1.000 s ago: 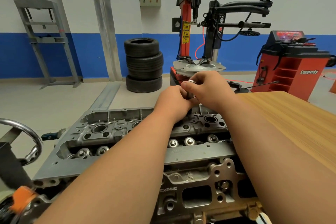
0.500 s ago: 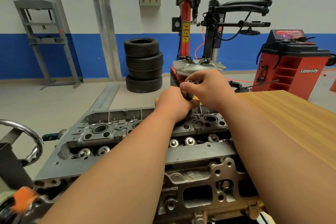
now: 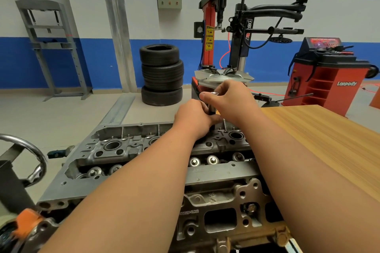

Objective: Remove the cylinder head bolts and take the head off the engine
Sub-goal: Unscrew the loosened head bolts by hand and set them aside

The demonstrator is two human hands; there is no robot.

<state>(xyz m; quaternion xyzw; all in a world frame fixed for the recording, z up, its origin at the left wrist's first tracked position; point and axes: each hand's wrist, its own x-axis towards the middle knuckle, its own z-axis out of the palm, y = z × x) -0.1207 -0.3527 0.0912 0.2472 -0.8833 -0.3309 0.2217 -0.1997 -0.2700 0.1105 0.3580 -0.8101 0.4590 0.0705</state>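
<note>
At the far edge of the grey cast-aluminium cylinder head (image 3: 115,150), head view: the long dark steel head bolt (image 3: 211,109) stands upright, partly out of its bore, likely kept straight so it lifts without binding. The right hand (image 3: 230,102) pinches its shiny top with thumb and fingers. The left hand (image 3: 193,118) curls round the shank lower down. The head sits on the engine, beside the wood-grain tabletop (image 3: 318,139).

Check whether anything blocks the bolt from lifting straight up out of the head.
Nothing visible does. The right hand pinches the top of the bolt, the left hand grips its shaft above the cylinder head. A thin stud stands just to its right.
</note>
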